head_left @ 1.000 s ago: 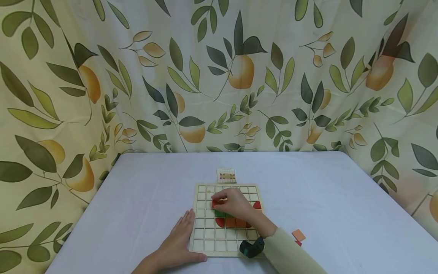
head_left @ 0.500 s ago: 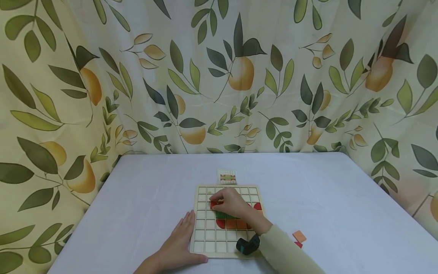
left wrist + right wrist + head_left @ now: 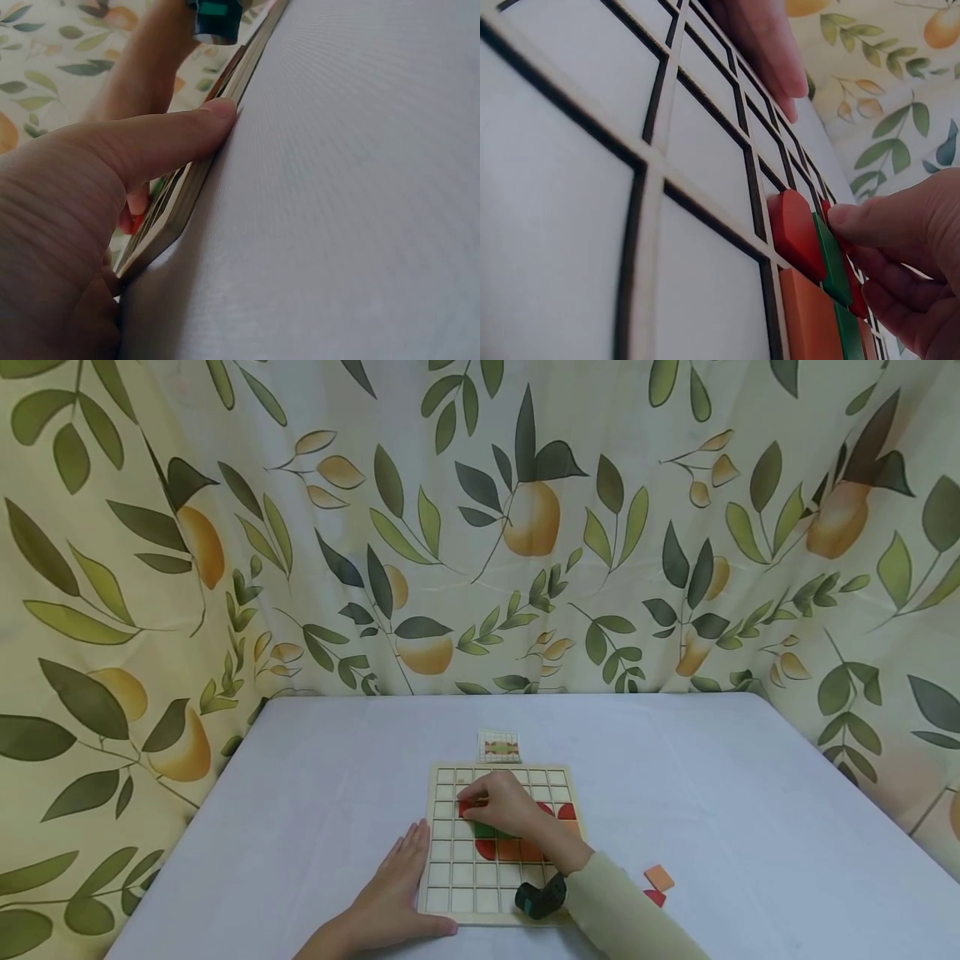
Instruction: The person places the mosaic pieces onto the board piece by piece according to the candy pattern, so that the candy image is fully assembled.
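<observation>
A square wooden grid board [image 3: 461,900] lies on the white table, partly filled with red, green and orange tiles. My right hand [image 3: 504,806] reaches over it and pinches a red tile [image 3: 463,811] between thumb and fingers, at a cell left of the green tile [image 3: 486,831]. The right wrist view shows the thumb against that tile, beside a rounded red tile [image 3: 798,232]. My left hand [image 3: 390,893] rests along the board's left side with straight fingers; its thumb touches the front edge. Some tiles are hidden under the right hand and forearm.
Behind the board lies a small card [image 3: 498,747] printed with a coloured grid pattern. Right of the board are a loose orange tile [image 3: 659,877] and a red tile [image 3: 655,898]. A black wrist camera [image 3: 540,897] hangs over the board's front. A patterned curtain [image 3: 480,527] stands behind the table.
My right hand has shifted slightly left with the red tile, uncovering more of the tiles at the right. The left hand stays at the board's edge.
</observation>
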`<state>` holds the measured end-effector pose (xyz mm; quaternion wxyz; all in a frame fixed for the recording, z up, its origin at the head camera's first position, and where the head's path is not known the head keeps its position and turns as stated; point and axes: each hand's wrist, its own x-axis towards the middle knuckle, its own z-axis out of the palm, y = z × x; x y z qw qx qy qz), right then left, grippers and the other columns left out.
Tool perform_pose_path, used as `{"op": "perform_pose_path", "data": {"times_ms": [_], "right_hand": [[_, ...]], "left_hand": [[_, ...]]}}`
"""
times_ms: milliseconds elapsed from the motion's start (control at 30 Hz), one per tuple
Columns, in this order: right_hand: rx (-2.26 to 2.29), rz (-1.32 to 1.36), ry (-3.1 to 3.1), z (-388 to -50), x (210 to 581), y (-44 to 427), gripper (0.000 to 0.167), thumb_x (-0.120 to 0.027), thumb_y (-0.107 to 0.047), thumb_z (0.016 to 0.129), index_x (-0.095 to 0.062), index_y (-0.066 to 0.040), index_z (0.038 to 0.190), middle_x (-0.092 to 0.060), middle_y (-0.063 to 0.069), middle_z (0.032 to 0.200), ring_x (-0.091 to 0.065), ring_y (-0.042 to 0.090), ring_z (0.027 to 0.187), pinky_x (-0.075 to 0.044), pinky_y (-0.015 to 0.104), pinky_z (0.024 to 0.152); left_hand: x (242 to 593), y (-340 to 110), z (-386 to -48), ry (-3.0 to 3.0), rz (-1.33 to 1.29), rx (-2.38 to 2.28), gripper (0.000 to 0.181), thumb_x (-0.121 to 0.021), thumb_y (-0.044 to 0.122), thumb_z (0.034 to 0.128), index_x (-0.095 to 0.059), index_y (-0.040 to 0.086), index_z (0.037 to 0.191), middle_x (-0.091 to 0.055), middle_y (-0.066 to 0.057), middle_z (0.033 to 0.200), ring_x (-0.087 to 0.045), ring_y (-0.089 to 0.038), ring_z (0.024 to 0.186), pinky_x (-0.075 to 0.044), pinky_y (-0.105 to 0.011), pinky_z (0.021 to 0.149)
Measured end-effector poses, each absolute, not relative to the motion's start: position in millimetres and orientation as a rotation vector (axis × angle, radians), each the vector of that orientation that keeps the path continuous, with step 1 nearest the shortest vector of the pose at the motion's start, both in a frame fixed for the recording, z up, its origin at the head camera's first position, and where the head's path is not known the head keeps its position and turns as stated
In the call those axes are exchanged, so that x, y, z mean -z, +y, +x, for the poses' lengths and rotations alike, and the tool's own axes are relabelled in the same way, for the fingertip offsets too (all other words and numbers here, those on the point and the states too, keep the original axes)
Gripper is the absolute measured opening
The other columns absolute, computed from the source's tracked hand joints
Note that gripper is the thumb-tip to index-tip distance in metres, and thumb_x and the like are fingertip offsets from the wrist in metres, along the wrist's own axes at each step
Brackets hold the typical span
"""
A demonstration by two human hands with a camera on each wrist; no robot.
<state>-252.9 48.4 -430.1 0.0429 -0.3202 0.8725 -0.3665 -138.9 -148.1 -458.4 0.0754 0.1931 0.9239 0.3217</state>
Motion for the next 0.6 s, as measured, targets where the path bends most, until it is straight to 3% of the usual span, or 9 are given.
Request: {"op": "perform_pose_path", "data": {"times_ms": [600], "right_hand": [[1.093, -1.005, 2.681, -250.4, 430.2, 43.6, 0.019, -0.072, -0.006, 0.079, -0.072, -0.003, 0.097, -0.069, 0.002, 0.090, -0.062, 0.010, 0.081, -0.050, 0.022, 0.071]], "left_hand": [[461.4, -148.6, -139.0, 2.799, 0.603, -0.959, 0.124, -0.064, 0.071, 0.0642, -0.007, -0.004, 0.145, -0.008, -0.017, 0.151, -0.003, -0.027, 0.138, -0.008, -0.049, 0.108]]}}
